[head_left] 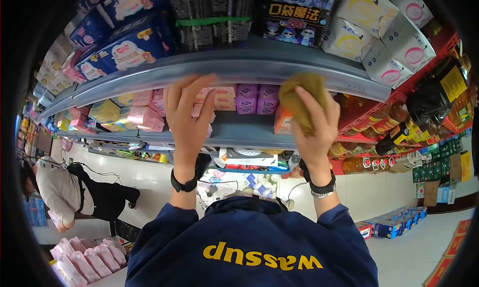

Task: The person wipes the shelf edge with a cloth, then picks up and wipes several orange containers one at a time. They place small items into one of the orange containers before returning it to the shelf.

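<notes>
My right hand [318,125] is closed on an olive-green cloth [309,90], which lies against the front edge of a grey metal shelf [244,67]. Near the same edge, farther left, my left hand [188,105] is raised with its fingers slightly bent and thumb apart; it holds nothing, and the fingertips are a little blurred. Just under this edge, purple packs [257,98] and pink packs [224,97] stand on the lower shelf, between my hands. An orange box [283,121] sits beside my right hand, partly hidden by it.
Above the edge stand blue packs [127,50], a black box [297,17] and white packs [394,55]. Bottled oil [386,125] lines red shelving at the right. A person [75,187] is at the left, near pink packs [87,259]. Blue boxes [399,222] lie on the floor.
</notes>
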{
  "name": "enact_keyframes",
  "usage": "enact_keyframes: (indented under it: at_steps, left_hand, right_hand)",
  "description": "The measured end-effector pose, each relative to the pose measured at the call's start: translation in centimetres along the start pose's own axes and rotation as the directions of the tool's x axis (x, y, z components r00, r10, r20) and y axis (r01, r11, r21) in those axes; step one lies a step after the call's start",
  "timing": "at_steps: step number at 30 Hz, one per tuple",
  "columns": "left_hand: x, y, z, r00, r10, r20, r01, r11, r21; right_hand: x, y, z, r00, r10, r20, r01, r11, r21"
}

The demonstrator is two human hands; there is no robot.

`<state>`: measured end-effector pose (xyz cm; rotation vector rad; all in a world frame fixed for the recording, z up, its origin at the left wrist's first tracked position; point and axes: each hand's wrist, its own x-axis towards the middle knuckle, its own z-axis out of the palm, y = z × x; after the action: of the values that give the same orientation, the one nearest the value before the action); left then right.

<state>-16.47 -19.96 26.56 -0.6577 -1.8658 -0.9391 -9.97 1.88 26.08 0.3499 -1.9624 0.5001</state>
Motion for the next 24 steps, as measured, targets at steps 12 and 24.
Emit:
enact_keyframes:
  at_steps: [12, 24]
  left_hand:
    - [1.3, -1.7, 1.5, 0.989, 0.067, 0.135, -0.093, 0.977, 0.194]
    - [0.9, -1.7, 2.5, 0.996, -0.017, 0.088, 0.005, 0.992, 0.127]
  right_hand:
    - [2.6, -1.6, 3.6, 0.974, -0.032, 0.225, 0.063, 0.989, -0.132]
    - [1.4, -4.2, 6.9, 0.996, 0.041, 0.077, -0.033, 0.994, -0.100]
